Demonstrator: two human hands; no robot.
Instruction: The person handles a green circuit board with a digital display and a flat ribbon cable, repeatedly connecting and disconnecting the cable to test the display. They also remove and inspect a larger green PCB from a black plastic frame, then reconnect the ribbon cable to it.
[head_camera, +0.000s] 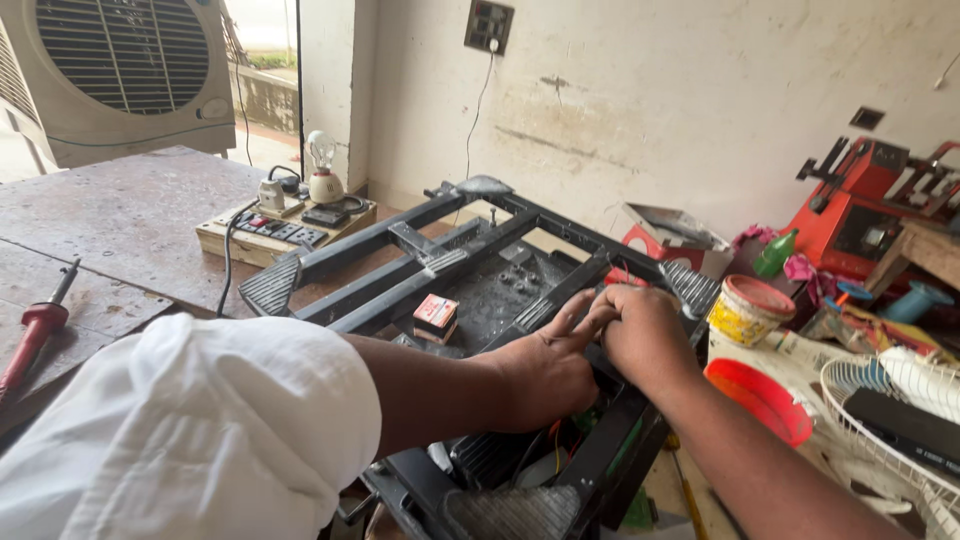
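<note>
We judge the black plastic frame (470, 260) rigid, bulky, best held by its rails; our left hand (545, 375) and right hand (645, 335) pinch something unseen at its near rail, fingers narrow.

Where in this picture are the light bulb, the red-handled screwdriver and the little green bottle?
light bulb (321, 150): head view, on the clear glass globe.
red-handled screwdriver (30, 340): head view, on the red handle.
green bottle (775, 254): head view, on the bottle's body.
</note>
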